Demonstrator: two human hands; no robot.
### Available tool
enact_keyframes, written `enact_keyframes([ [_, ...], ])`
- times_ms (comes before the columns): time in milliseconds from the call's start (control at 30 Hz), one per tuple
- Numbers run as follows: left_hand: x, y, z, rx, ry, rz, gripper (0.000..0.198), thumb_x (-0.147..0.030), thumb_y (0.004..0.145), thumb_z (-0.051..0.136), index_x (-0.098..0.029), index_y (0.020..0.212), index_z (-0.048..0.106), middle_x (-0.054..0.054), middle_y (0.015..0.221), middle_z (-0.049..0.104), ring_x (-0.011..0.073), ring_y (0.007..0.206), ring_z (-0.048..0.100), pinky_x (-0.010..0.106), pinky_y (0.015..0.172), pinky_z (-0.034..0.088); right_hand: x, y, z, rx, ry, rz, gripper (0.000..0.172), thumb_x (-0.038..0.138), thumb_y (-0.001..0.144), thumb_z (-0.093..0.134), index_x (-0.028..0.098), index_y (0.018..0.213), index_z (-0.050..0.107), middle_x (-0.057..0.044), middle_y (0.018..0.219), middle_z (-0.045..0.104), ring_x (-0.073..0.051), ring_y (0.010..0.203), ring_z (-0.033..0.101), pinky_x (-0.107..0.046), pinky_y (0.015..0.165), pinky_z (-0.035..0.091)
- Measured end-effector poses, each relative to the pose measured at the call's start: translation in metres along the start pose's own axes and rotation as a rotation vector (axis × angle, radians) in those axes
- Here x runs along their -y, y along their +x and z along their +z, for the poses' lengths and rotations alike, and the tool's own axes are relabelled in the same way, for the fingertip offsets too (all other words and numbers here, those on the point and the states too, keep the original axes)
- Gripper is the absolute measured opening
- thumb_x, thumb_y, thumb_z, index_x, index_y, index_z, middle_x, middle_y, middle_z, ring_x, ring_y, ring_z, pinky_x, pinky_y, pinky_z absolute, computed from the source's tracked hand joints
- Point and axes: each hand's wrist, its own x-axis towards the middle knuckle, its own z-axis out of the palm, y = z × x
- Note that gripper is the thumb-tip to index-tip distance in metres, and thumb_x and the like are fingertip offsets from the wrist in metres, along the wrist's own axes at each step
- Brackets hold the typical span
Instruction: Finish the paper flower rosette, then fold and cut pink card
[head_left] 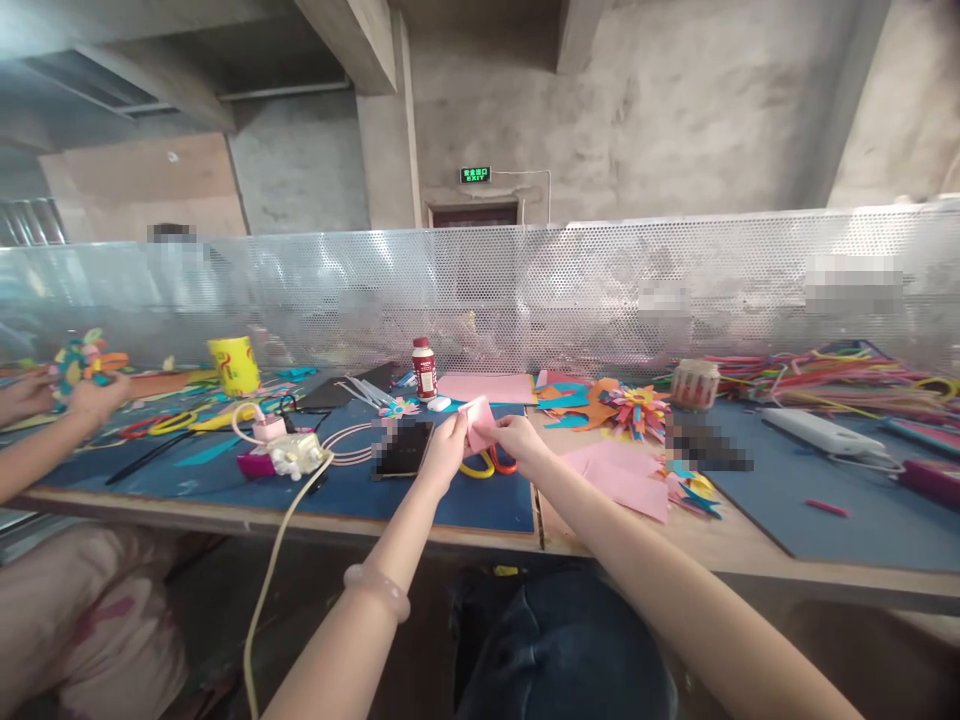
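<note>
Between my two hands is a small piece of pink paper (478, 416), held up over the front of the table. My left hand (447, 447) grips its left side, with the fingers closed. At its lower right, my right hand (519, 440) pinches the edge. Just beneath lie scissors with yellow and orange handles (480, 470), their blades hidden. A dark phone-like slab (405, 447) rests left of my left hand. Larger sheets of pink paper (619, 478) lie right of my right hand, close to a colourful paper flower (636, 408).
A red-capped bottle (424, 370) stands behind my hands. To the left are a power strip with chargers (296, 453) and a yellow tin (234, 366). A co-worker's hands (94, 395) hold coloured paper at far left. A perforated metal screen (585, 290) borders the table's back.
</note>
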Motion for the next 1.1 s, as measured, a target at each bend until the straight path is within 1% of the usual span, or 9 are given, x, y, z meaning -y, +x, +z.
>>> enact_keyframes([
  [200, -0.004, -0.003, 0.002, 0.032, 0.143, 0.122, 0.043, -0.046, 0.086, 0.042, -0.012, 0.107, 0.060, 0.010, 0.094, 0.069, 0.0216, 0.083, 0.065, 0.029, 0.069, 0.052, -0.013, 0.004, 0.007, -0.064, -0.109, -0.064, 0.029, 0.037, 0.068, 0.067, 0.017, 0.061, 0.048, 0.002, 0.053, 0.052, -0.011, 0.052, 0.051, -0.020, 0.046, 0.036],
  [333, -0.009, -0.004, -0.002, -0.160, 0.618, 0.201, 0.033, -0.035, 0.086, 0.043, -0.013, 0.096, 0.065, 0.008, 0.091, 0.069, 0.0209, 0.087, 0.063, 0.026, 0.073, 0.047, -0.007, 0.007, -0.006, -0.053, -0.270, -0.123, 0.039, 0.033, 0.062, 0.073, 0.012, 0.090, 0.056, -0.006, 0.080, 0.064, -0.016, 0.072, 0.059, -0.021, 0.056, 0.041],
  [467, -0.012, -0.003, -0.009, -0.343, 0.851, 0.086, 0.028, -0.024, 0.087, 0.040, -0.010, 0.087, 0.065, 0.014, 0.091, 0.067, 0.0255, 0.091, 0.061, 0.030, 0.077, 0.043, 0.017, 0.003, -0.060, 0.281, -0.881, -0.210, 0.044, 0.029, 0.065, 0.070, 0.015, 0.105, 0.059, -0.008, 0.095, 0.066, -0.020, 0.079, 0.061, -0.025, 0.062, 0.043],
  [533, -0.013, -0.003, -0.012, -0.395, 0.911, 0.022, 0.026, -0.020, 0.086, 0.040, -0.008, 0.091, 0.063, 0.018, 0.096, 0.065, 0.0278, 0.094, 0.060, 0.032, 0.078, 0.042, 0.027, 0.000, -0.096, 0.337, -0.984, -0.159, 0.043, 0.024, 0.053, 0.078, 0.016, 0.093, 0.066, -0.009, 0.090, 0.067, -0.025, 0.081, 0.062, -0.028, 0.063, 0.043],
  [600, -0.014, -0.003, -0.013, -0.431, 0.960, -0.038, 0.026, -0.019, 0.086, 0.040, -0.007, 0.099, 0.059, 0.020, 0.101, 0.064, 0.0297, 0.096, 0.059, 0.034, 0.076, 0.042, 0.030, -0.004, -0.128, 0.437, -1.180, -0.078, 0.059, 0.025, 0.043, 0.082, 0.015, 0.099, 0.066, -0.012, 0.099, 0.066, -0.030, 0.089, 0.061, -0.031, 0.067, 0.043],
  [700, -0.017, -0.007, -0.014, -0.440, 1.017, -0.100, 0.028, -0.017, 0.085, 0.041, -0.006, 0.105, 0.056, 0.023, 0.104, 0.062, 0.0330, 0.099, 0.057, 0.037, 0.076, 0.042, 0.023, -0.008, -0.161, 0.553, -1.410, 0.036, 0.072, 0.036, 0.045, 0.081, 0.016, 0.112, 0.061, -0.014, 0.112, 0.061, -0.034, 0.100, 0.057, -0.033, 0.072, 0.043],
  [833, -0.022, -0.012, -0.014, -0.385, 1.178, -0.172, 0.029, -0.021, 0.083, 0.044, -0.010, 0.105, 0.060, 0.022, 0.105, 0.062, 0.0374, 0.102, 0.053, 0.044, 0.079, 0.038, 0.007, -0.005, -0.178, 0.510, -1.311, 0.019, 0.062, 0.036, 0.044, 0.079, 0.016, 0.101, 0.065, -0.011, 0.097, 0.064, -0.029, 0.087, 0.059, -0.032, 0.065, 0.040],
  [967, -0.028, -0.014, -0.014, -0.327, 1.311, -0.238, 0.032, -0.026, 0.083, 0.044, -0.016, 0.107, 0.063, 0.020, 0.106, 0.063, 0.0364, 0.106, 0.050, 0.044, 0.082, 0.035, 0.000, 0.006, -0.184, 0.421, -1.066, -0.063, 0.018, 0.027, 0.052, 0.072, 0.016, 0.061, 0.061, -0.004, 0.067, 0.060, -0.019, 0.064, 0.055, -0.028, 0.055, 0.034],
  [1100, -0.029, -0.013, -0.015, -0.323, 1.317, -0.241, 0.031, -0.026, 0.082, 0.045, -0.020, 0.105, 0.065, 0.018, 0.106, 0.064, 0.0368, 0.105, 0.049, 0.045, 0.081, 0.034, 0.002, 0.012, -0.172, 0.300, -0.678, -0.104, 0.016, 0.033, 0.069, 0.058, 0.017, 0.066, 0.058, -0.001, 0.066, 0.056, -0.012, 0.059, 0.050, -0.025, 0.053, 0.035],
])
